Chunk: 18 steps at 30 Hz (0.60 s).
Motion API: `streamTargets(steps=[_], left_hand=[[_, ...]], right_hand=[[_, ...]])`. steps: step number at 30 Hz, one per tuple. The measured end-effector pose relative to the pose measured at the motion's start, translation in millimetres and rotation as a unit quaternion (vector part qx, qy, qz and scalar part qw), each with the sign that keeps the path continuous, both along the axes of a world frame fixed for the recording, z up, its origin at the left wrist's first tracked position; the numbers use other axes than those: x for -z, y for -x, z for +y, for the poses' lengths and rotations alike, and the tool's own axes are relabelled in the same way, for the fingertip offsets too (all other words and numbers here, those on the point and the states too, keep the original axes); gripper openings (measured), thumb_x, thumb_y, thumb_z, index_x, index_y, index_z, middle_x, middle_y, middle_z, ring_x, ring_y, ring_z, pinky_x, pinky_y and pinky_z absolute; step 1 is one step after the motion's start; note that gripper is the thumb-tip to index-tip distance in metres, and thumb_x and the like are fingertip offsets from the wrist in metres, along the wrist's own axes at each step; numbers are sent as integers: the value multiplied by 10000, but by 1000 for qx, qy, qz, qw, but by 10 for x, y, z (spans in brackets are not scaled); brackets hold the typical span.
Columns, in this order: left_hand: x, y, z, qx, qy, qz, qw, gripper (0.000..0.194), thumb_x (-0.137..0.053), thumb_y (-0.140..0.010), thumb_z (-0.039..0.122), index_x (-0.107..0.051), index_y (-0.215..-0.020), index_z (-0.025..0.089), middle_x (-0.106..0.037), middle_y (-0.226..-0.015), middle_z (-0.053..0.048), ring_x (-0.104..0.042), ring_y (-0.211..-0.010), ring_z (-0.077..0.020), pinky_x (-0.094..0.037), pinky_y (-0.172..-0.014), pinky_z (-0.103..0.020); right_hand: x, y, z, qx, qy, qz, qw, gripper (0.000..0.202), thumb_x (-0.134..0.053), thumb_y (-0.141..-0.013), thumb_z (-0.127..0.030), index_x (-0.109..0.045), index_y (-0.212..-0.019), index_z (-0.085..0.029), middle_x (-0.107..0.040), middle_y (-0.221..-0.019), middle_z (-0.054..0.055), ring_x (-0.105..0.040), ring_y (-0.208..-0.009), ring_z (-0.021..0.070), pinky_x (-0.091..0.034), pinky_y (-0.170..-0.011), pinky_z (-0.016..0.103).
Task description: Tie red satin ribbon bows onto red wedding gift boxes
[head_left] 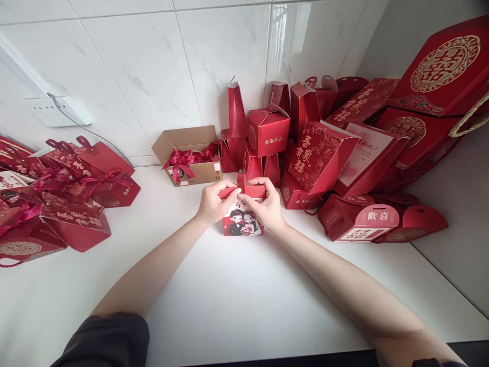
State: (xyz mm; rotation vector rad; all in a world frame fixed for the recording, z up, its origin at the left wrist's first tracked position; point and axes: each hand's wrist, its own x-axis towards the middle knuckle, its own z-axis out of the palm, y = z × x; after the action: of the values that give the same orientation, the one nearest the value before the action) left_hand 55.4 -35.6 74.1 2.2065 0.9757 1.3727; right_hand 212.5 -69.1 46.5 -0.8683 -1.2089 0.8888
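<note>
A small red box [243, 224] with a cartoon couple printed on its front stands upright on the white table [229, 300]. My left hand [215, 202] pinches the top of this box from the left, thumb in front and fingers behind. From the right, my right hand [268, 205] grips the same top edge, its thumb tip close to the left one. Red flaps show between and behind the fingers. The thumbs cover part of the box's upper front.
An open brown carton [198, 176] of dark red ribbons stands behind, near the tiled wall [133, 66]. Many red boxes [321, 158] are stacked at the back right. Ribboned red boxes [78, 219] lie at the left, below a wall socket [59, 112] with a cable.
</note>
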Motion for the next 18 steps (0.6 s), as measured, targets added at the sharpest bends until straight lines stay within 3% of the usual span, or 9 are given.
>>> streamTargets(steps=[3,11,18], left_hand=[[-2,-4,-4,-1,-3,1,1000,158,-629,-836,290,-612,-721,183,-646,-691,1,-591,-640,-141,-460,-649,-260],[0,-2,3,-4,4,-3,1000,165,-647,-827,311,-629,-735,174,-670,-716,-7,-611,-662,-144,-471,-667,-258],[9,3,21,-2,55,-15,998,188,-665,-820,333,-645,-756,158,-682,-733,-16,-619,-677,-144,-481,-661,-250]], right_hand=[[-28,-9,-6,17,-19,-24,999,366,-768,-730,-411,-565,-971,-226,-631,-969,28,-524,-605,113,-447,-520,251],[-48,-6,-22,5,-7,-19,1000,309,-686,-810,-430,-555,-1000,-224,-621,-882,13,-450,-501,81,-410,-454,244],[-45,-51,56,0,-29,-19,999,259,-702,-803,-376,-605,-953,-189,-662,-881,20,-610,-744,146,-526,-704,284]])
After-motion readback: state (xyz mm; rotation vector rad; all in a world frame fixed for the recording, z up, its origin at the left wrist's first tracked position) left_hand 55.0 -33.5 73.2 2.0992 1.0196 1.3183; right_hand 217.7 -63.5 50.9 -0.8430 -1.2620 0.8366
